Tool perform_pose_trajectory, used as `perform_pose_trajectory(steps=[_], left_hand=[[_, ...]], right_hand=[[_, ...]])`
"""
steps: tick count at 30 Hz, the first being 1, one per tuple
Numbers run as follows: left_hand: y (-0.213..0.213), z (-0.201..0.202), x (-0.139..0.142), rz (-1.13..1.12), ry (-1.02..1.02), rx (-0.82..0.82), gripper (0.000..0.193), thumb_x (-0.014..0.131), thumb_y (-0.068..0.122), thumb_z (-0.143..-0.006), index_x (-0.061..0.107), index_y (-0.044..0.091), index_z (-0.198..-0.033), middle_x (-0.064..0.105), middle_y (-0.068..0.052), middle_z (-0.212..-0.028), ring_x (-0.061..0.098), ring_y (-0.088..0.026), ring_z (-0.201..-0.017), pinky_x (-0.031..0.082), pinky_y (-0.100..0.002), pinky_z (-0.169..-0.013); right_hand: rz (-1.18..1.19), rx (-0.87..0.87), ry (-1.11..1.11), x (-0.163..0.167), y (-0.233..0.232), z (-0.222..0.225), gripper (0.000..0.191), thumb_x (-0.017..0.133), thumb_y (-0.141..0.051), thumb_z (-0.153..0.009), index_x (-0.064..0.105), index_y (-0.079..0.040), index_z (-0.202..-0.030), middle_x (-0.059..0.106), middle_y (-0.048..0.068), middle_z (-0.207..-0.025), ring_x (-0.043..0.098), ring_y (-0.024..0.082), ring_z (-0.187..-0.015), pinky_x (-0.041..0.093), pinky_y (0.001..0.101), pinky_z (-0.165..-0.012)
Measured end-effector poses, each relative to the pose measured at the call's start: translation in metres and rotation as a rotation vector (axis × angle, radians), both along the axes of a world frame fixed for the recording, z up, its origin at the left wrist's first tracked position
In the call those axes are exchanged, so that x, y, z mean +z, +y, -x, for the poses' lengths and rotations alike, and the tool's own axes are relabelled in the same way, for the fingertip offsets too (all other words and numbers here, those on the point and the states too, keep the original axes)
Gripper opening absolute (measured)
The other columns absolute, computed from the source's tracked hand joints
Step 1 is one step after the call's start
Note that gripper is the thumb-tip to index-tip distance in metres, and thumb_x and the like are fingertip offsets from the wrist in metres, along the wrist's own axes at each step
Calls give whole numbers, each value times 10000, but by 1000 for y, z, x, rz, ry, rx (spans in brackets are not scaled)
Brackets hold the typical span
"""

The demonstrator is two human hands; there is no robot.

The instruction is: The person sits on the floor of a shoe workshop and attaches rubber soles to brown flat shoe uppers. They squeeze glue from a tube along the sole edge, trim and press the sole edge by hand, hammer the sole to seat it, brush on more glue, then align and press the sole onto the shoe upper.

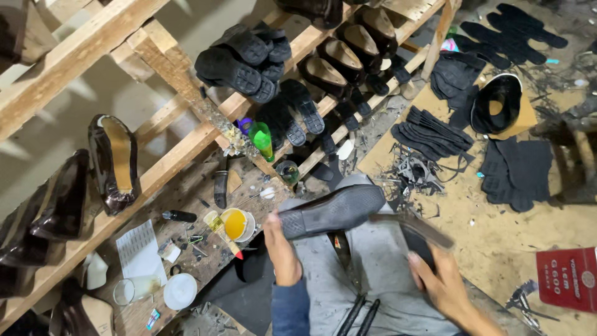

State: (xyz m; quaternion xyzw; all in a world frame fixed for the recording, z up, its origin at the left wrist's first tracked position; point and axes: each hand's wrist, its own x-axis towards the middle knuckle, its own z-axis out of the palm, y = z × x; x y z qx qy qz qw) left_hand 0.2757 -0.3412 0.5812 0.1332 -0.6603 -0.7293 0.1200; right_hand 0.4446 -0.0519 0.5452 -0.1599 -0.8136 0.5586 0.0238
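Seen from above, a person sits with grey-trousered knees in view. The left hand (281,246) has its fingers closed around the heel end of a black shoe sole (333,210), held tread-up over the lap. The right hand (443,280) grips a long, flat, blurred tool (413,227) whose tip meets the sole's toe end. The sole looks light, rubbery and a little flexible; its thicker heel seems the firmest place to hold.

Beyond the left hand, the cluttered wooden tabletop (186,193) carries one open pot of yellow glue (236,224), one white lid (180,290) and one clear glass (134,289). Farther off, a slanted wooden rack (180,149) holds about six brown shoes and several black soles.
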Motion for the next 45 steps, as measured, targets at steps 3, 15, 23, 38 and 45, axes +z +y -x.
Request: perform_pose_trajectory(steps=[3,15,23,38,45], left_hand=[[-1,-23,17,-243,-35,-121,441,731,99,-868,539,34,-1260,571,-99,-1306,557,-168,-1169,439,-318,-1021],[2,-50,142,179,542,-273,866,947,93,-672,482,47,-1402,486,-209,-1540,532,-321,-1412,428,-438,-1204],[-5,-40,173,605,610,-378,822,976,166,-604,598,64,-1326,572,-205,-1498,588,-367,-1381,466,-447,-1174],[-16,-61,135,617,604,-305,884,855,75,-621,508,82,-1433,492,-206,-1594,478,-395,-1496,377,-466,-1269],[46,-117,46,-700,58,210,516,659,310,-976,496,49,-1389,523,-143,-1318,474,-321,-1269,311,-524,-1131]], right_hand=[[-44,109,254,-32,28,-40,330,500,-298,-982,644,-8,-1047,635,93,-753,558,209,-659,432,376,-589],[-400,301,269,111,-8,44,218,720,-215,-821,773,-53,-958,789,116,-851,736,241,-739,577,327,-679],[12,431,609,205,-88,96,607,768,-137,-810,573,22,-1362,676,152,-1326,681,260,-1184,555,329,-958],[-167,447,606,217,-135,96,719,885,-183,-681,617,-11,-1325,682,160,-1293,684,282,-1153,515,343,-995],[-157,398,592,216,-127,97,660,847,-110,-714,619,-15,-1326,689,152,-1319,687,262,-1197,515,337,-1019]])
